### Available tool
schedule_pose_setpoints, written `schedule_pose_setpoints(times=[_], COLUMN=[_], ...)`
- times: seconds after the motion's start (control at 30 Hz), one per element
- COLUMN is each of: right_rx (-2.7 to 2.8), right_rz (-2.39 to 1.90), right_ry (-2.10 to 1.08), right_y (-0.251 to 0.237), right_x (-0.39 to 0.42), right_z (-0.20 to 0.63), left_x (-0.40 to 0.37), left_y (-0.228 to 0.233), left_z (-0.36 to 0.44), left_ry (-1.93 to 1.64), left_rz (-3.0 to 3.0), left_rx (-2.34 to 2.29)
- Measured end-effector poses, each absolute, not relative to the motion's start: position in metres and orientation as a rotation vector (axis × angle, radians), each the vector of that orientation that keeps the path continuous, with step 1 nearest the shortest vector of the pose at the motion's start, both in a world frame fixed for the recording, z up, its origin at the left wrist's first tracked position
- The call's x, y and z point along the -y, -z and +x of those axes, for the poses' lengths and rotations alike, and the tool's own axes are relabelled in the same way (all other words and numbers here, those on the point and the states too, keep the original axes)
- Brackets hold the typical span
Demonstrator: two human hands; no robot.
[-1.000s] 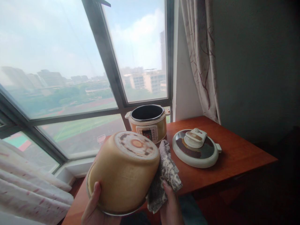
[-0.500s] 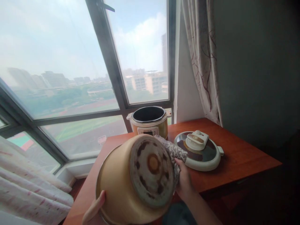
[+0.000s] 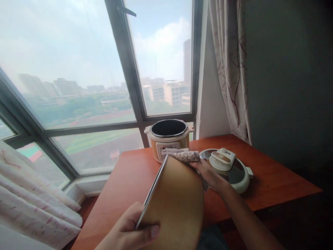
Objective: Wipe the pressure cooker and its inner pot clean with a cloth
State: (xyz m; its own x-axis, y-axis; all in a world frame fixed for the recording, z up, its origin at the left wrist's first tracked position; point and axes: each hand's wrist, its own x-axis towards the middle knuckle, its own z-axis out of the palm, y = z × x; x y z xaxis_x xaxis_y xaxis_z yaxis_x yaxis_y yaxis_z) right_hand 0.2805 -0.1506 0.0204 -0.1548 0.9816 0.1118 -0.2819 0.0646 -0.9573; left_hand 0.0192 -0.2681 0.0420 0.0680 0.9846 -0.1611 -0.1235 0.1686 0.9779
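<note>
A gold-coloured inner pot (image 3: 177,205) is tilted on its side close in front of me, its rim facing left. My left hand (image 3: 130,225) grips that rim, thumb on the outer wall and fingers out of sight inside. My right hand (image 3: 205,173) is closed on a grey-and-white patterned cloth (image 3: 182,155), which lies against the upper side of the pot. Behind the pot stands the electric pressure cooker body (image 3: 170,139), with a dark opening on top. Its round lid (image 3: 227,170), cream-rimmed with a handle, rests to the right of the pot.
The reddish-brown wooden table (image 3: 130,173) carries the cooker and lid; its right corner juts out past the lid. A large window (image 3: 166,69) rises behind it. Patterned curtains hang at the left (image 3: 31,201) and the right (image 3: 231,69).
The pot has turned so its stained base no longer shows and its side wall faces me. My right hand and the cloth have moved up to its upper side. The view has shifted slightly.
</note>
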Motion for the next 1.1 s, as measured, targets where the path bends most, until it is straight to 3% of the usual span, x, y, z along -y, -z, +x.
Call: schedule_pose_setpoints(times=[0.27,0.47,0.57,0.8,0.97,1.1], right_rx=[1.8,2.034,1.91,1.391,1.098,1.106], right_rz=[-0.836,-0.813,-0.793,-0.901,-0.951,-0.88], right_ry=[-0.615,-0.192,-0.265,-0.812,-1.075,-1.105], right_y=[-0.053,-0.025,0.012,0.061,0.057,0.024], right_x=[0.189,0.234,0.243,0.232,0.193,0.172], right_z=[0.271,0.245,0.231,0.232,0.239,0.235], left_x=[0.248,0.237,0.233,0.241,0.246,0.242], left_y=[-0.06,-0.053,-0.047,-0.049,-0.055,-0.049], left_z=[0.045,0.042,0.03,0.014,0.021,0.03], left_ry=[-1.154,-1.275,-1.296,-1.485,-1.463,-1.407], left_rz=[0.835,0.631,0.502,0.344,0.431,0.473], left_rx=[-1.093,-1.042,-1.052,-1.041,-1.036,-1.038])
